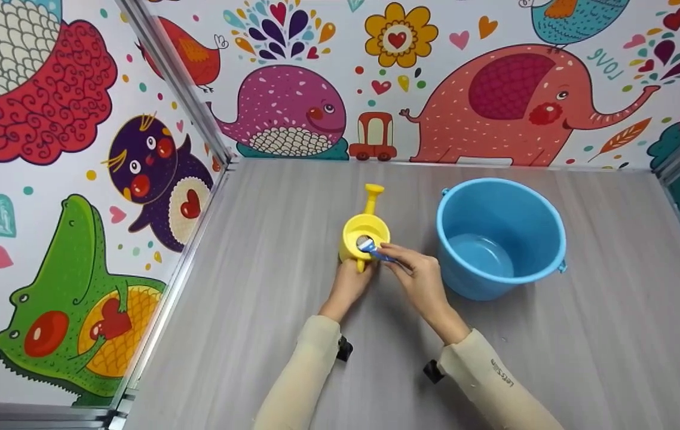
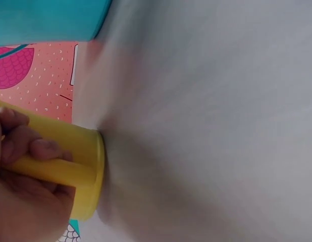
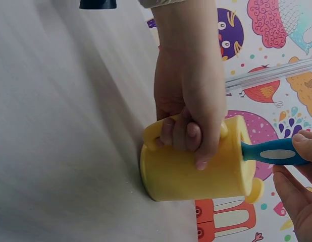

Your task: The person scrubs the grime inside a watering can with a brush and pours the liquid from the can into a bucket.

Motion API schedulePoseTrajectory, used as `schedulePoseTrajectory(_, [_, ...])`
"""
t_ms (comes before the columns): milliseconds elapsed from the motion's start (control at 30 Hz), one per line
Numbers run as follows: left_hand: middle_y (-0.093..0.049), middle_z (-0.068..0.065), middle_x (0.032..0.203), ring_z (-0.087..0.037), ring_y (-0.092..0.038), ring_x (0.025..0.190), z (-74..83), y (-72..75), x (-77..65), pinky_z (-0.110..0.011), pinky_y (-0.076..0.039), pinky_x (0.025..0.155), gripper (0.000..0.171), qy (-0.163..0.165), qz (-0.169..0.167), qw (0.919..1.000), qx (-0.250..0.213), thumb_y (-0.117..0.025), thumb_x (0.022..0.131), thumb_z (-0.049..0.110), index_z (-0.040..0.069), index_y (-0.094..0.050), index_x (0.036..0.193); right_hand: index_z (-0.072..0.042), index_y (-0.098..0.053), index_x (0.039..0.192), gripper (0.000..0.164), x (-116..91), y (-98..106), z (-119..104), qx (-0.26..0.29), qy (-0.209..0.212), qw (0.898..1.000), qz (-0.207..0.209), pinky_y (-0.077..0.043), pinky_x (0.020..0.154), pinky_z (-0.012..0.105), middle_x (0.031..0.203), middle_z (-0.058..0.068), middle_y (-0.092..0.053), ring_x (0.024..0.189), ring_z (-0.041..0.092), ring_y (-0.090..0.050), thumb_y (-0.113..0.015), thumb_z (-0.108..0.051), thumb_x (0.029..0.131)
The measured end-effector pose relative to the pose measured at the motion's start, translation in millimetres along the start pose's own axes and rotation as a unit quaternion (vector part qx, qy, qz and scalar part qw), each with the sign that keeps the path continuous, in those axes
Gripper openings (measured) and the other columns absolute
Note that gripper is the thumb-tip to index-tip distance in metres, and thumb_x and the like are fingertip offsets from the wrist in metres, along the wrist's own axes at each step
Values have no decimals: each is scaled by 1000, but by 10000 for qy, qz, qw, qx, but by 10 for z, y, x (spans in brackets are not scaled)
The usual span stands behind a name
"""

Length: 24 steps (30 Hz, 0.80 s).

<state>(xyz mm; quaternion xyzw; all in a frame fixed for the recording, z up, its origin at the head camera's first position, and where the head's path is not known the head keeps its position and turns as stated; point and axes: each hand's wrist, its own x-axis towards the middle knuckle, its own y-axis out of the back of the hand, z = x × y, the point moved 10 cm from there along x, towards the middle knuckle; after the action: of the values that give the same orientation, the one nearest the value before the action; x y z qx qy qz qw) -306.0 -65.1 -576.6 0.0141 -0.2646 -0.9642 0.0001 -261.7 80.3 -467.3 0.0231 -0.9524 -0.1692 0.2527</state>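
Note:
A yellow toy watering can (image 1: 346, 248) stands upright on the table, its spout pointing toward the back wall. My left hand (image 1: 352, 283) grips its handle at the near side; in the left wrist view the fingers of that hand (image 2: 30, 201) curl round the handle. My right hand (image 1: 420, 278) pinches a blue-handled tool (image 1: 383, 255) with a whitish end, whose exact kind I cannot tell. In the right wrist view, the tool's thick handle (image 3: 272, 151) has a white oval and enters the can's open top, which hides its far end there.
A large blue bucket (image 1: 501, 269) stands to the right of the can, near my right hand. The grey wood-grain table (image 1: 244, 286) meets cartoon-printed panels (image 1: 400, 77) at the back and left, joined by metal rails (image 1: 178, 77).

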Motion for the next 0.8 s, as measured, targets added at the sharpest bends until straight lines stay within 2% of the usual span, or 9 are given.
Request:
schedulePoseTrajectory(167, [-48,2,66,-12,-45,60,1,-12,3,-25,-38,58,19,-14,-35,10000,-59,-65,94,13,-1,-63,82,-9,-77,108,28,-21,27,-21,54,-24,10000,77,-56,89,31,116,9,-73,109,25,-70,-71,5,85])
schedulePoseTrajectory(267, [-50,1,67,-12,-46,61,15,-15,5,-24,-38,58,18,-70,-35,9999,-72,-65,94,12,-2,-64,83,-5,-77,106,26,-19,39,-34,21,-55,9999,127,-56,88,34,114,14,-73,108,29,-71,-71,8,84])
schedulePoseTrajectory(333, [-49,2,66,-12,-45,61,19,-12,6,-24,-38,58,18,-81,-24,9999,-96,-65,94,12,-1,-63,82,0,-76,105,26,-13,41,-41,-6,-62,9999,145,-55,88,36,113,18,-73,107,33,-70,-70,12,83])
schedulePoseTrajectory(433, [-45,4,61,-11,-42,57,12,-11,3,-24,-35,55,26,-21,-26,10000,-34,-64,94,12,6,-56,71,3,-75,105,25,-8,44,-46,-35,-66,9999,145,-55,87,38,113,21,-72,107,35,-70,-69,13,82])
schedulePoseTrajectory(567, [-38,8,56,-9,-38,53,-10,-15,1,-23,-31,53,37,140,-58,9999,39,-63,95,13,15,-44,63,-3,-76,107,27,-11,55,-36,18,-40,9999,132,-56,87,37,115,16,-73,108,31,-70,-70,9,84])
schedulePoseTrajectory(667, [-37,9,55,-8,-37,52,-7,-17,-2,-22,-31,52,39,158,-69,9998,56,-62,96,14,17,-41,62,-9,-76,109,27,-9,62,-20,43,29,9999,133,-56,88,33,116,10,-73,108,26,-71,-71,3,86])
schedulePoseTrajectory(800, [-36,9,54,-8,-37,50,5,-14,-15,-23,-31,51,40,118,-58,9999,64,-62,96,15,17,-40,62,-11,-76,111,26,10,54,11,8,141,9998,157,-56,88,29,116,7,-74,108,23,-71,-70,-1,88])
